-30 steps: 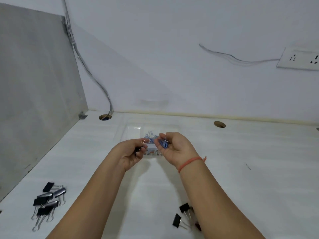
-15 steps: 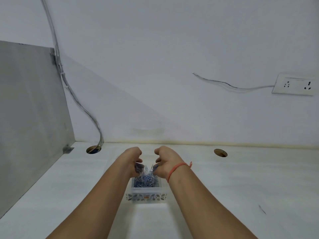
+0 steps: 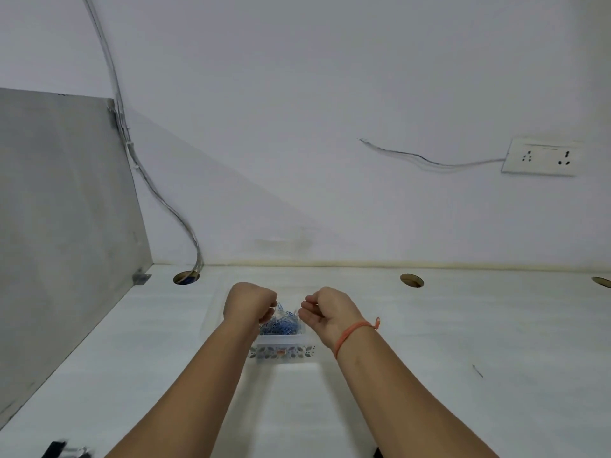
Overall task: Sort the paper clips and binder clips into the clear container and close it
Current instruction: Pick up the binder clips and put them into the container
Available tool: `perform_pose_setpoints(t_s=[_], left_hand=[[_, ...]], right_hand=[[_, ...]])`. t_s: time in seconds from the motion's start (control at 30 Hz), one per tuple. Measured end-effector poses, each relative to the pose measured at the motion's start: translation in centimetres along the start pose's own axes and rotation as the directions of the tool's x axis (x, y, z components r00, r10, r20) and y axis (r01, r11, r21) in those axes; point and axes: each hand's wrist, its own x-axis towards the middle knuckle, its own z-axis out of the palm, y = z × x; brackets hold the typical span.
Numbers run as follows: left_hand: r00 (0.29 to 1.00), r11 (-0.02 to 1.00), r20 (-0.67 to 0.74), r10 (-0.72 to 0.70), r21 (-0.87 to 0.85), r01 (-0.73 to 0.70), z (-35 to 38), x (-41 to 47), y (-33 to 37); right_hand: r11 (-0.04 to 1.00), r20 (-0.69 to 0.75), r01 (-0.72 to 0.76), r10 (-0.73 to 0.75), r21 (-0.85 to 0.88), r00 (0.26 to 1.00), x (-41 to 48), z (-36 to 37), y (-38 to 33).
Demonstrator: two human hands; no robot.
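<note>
The clear container (image 3: 281,351), with a flowered band on its front wall, stands on the white desk and holds a heap of blue paper clips (image 3: 281,325). Both of my hands hover just above its far half. My left hand (image 3: 249,304) is curled into a fist at the container's left side, and a thin clip pokes from its fingertips over the heap. At the right side, my right hand (image 3: 325,310) has its fingers loosely curled and apart, palm turned inward, with nothing visible in it. Black binder clips (image 3: 58,451) lie blurred at the bottom left edge.
A grey partition (image 3: 66,209) walls off the left side. Cable holes (image 3: 186,278) (image 3: 411,280) pierce the desk near the back wall, and a cable drops into the left one. A wall socket (image 3: 542,157) is at the upper right. A dark object (image 3: 377,452) peeks out beside my right forearm.
The camera has tilted up, so the binder clips near me slid almost out of view. My hands came over the container, then drew apart to its two sides.
</note>
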Motion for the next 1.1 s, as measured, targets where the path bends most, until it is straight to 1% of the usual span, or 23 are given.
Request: perform_pose_setpoints(t_s=[0.07,0.1,0.17,0.2,0.23,0.27,0.3,0.33,0.37,0.4,0.43,0.47,0.53,0.6,0.67,0.7,0.73,0.87,0.93,0.97,1.03,1.1], left_hand=[[0.995,0.995,-0.024,0.096,-0.029,-0.096,-0.5,-2.8,-0.6],[0.991,0.990,-0.018,0.135,-0.037,-0.135,-0.7,-4.3,-1.3],[0.985,0.985,0.027,0.169,-0.043,-0.168,-0.9,-7.5,-2.8],[0.984,0.985,0.060,0.170,-0.043,-0.168,-0.7,-9.0,-3.5],[0.982,0.986,0.095,0.164,-0.032,-0.161,-0.6,-10.1,-4.3],[0.979,0.988,0.134,0.151,-0.001,-0.152,-0.3,-11.2,-5.2],[0.975,0.987,0.174,0.139,0.052,-0.150,-0.1,-12.0,-6.1],[0.968,0.980,0.217,0.126,0.126,-0.156,0.3,-12.8,-7.1],[0.959,0.961,0.263,0.109,0.219,-0.169,0.6,-13.6,-8.0],[0.946,0.925,0.311,0.091,0.326,-0.196,1.0,-14.2,-8.7],[0.932,0.866,0.355,0.074,0.440,-0.236,1.4,-14.9,-9.3],[0.919,0.790,0.389,0.060,0.545,-0.282,1.8,-15.6,-9.9],[0.899,0.613,0.435,0.043,0.699,-0.368,2.7,-16.3,-10.8],[0.891,0.503,0.452,0.035,0.762,-0.406,3.7,-16.8,-11.8],[0.895,0.452,0.443,0.050,0.789,-0.416,4.5,-16.8,-12.7],[0.900,0.447,0.431,0.066,0.793,-0.413,4.7,-16.8,-13.1],[0.903,0.455,0.421,0.083,0.790,-0.410,4.8,-16.7,-13.3],[0.910,0.493,0.375,0.179,0.766,-0.413,4.6,-16.1,-13.6],[0.928,0.547,0.308,0.211,0.749,-0.373,3.9,-15.6,-13.7],[0.939,0.580,0.264,0.219,0.739,-0.343,3.4,-15.3,-13.7],[0.958,0.639,0.181,0.224,0.715,-0.284,2.2,-14.6,-13.8],[0.970,0.665,0.127,0.206,0.709,-0.234,0.9,-13.9,-13.8]], right_hand=[[0.999,0.018,0.049,-0.049,-0.016,0.999,-2.1,-0.9,0.7],[0.996,0.033,0.067,-0.065,-0.052,0.997,-3.2,-1.5,1.2],[0.981,0.086,0.103,-0.089,-0.165,0.992,-5.3,-3.4,2.6],[0.961,0.118,0.125,-0.099,-0.245,0.988,-6.2,-4.6,3.2],[0.920,0.152,0.153,-0.104,-0.362,0.983,-6.9,-5.8,3.9],[0.839,0.178,0.183,-0.105,-0.512,0.978,-7.7,-7.2,4.5],[0.713,0.196,0.212,-0.107,-0.668,0.975,-8.4,-8.6,4.9],[0.550,0.215,0.234,-0.101,-0.802,0.971,-9.2,-9.9,5.1],[0.364,0.229,0.245,-0.087,-0.899,0.970,-10.1,-11.2,5.2],[0.187,0.235,0.244,-0.071,-0.952,0.969,-10.8,-12.1,5.3],[0.050,0.236,0.239,-0.057,-0.970,0.970,-11.6,-13.0,5.3],[-0.035,0.234,0.232,-0.051,-0.972,0.971,-12.1,-13.7,5.5],[-0.113,0.211,0.203,-0.057,-0.973,0.976,-12.3,-14.9,6.0],[-0.166,0.195,0.183,-0.054,-0.969,0.979,-12.4,-15.5,7.1],[-0.200,0.206,0.185,-0.087,-0.962,0.975,-12.0,-16.1,8.4],[-0.197,0.222,0.197,-0.114,-0.960,0.968,-11.8,-16.3,9.0],[-0.171,0.234,0.208,-0.148,-0.963,0.961,-11.5,-16.4,9.6],[0.002,0.249,0.262,-0.304,-0.965,0.920,-10.3,-16.0,11.5],[0.072,0.257,0.299,-0.347,-0.952,0.902,-9.7,-15.2,12.2],[0.095,0.265,0.320,-0.372,-0.943,0.890,-9.4,-14.6,12.5],[0.108,0.286,0.361,-0.424,-0.926,0.860,-8.9,-13.3,13.2],[0.111,0.298,0.383,-0.448,-0.917,0.843,-8.4,-12.2,13.8]])
